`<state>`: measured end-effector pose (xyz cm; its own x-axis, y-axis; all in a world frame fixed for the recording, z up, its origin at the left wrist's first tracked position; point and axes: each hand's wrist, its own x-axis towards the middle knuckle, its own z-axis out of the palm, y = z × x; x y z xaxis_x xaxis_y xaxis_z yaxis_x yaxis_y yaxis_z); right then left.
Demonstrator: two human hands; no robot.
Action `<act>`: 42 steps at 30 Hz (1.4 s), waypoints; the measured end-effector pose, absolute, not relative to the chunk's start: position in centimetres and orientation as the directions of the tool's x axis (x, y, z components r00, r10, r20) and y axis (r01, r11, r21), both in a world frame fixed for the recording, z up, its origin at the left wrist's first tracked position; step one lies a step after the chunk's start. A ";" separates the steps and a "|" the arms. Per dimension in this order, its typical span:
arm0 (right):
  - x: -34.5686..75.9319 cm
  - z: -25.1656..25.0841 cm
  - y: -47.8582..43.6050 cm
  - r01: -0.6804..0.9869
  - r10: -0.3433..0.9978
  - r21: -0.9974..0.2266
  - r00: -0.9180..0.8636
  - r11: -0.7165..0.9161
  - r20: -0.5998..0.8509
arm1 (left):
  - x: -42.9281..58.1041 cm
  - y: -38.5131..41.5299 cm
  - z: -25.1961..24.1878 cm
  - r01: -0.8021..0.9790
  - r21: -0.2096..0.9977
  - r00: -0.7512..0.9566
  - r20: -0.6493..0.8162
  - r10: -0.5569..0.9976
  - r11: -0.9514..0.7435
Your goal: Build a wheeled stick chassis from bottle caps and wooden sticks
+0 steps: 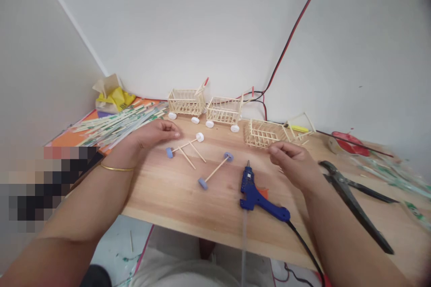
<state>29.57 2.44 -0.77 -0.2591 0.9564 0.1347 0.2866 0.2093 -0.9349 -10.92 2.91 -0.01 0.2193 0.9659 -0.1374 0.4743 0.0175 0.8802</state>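
My left hand [158, 133] hovers at the left, its fingers curled together; anything in them is hidden. Beside it lies a wheel axle [184, 145] with one blue and one white wheel and two thin sticks set against it. A second axle [215, 168] with two blue wheels rests at the table's middle. My right hand [291, 159] is closed, fingertips close to the front of a wheelless stick cart [266, 134]; whether they touch or pinch something I cannot make out. A blue glue gun [251, 188] lies between my hands, nozzle pointing away.
Two wheeled stick carts [186, 102] [225, 111] stand by the wall. Many loose sticks [124, 121] lie at the left, near a yellow packet [116, 98]. Black-handled pliers [350, 197], a red-topped container [350, 143] and plastic wrappers [393, 175] occupy the right. The gun's cord [306, 246] crosses the front edge.
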 end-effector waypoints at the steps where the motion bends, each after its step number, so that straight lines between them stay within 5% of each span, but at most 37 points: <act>1: 29.9 -0.9 2.7 0.193 0.957 -0.966 -0.266 0.174 0.120 | -10.9 2.9 0.1 0.495 0.869 0.251 -0.155 0.955 0.011; 5: 30.8 -1.1 3.3 -0.021 0.959 -0.997 -0.273 0.079 0.082 | -10.9 2.9 0.1 0.550 0.835 0.304 -0.212 0.929 0.011; 25: 31.5 1.0 3.3 -0.304 0.943 -0.952 -0.328 -0.044 0.061 | -10.4 2.7 0.3 0.537 0.841 0.369 -0.299 0.880 0.060; 36: 31.8 0.4 2.8 -0.250 0.853 -0.963 -0.520 -0.103 0.044 | -10.2 2.9 -0.3 0.560 0.828 0.169 -0.158 0.973 0.038; 42: 31.6 0.2 2.7 -0.250 0.859 -0.963 -0.509 -0.096 0.046 | -10.1 2.9 -0.3 0.573 0.820 0.227 -0.163 0.960 0.004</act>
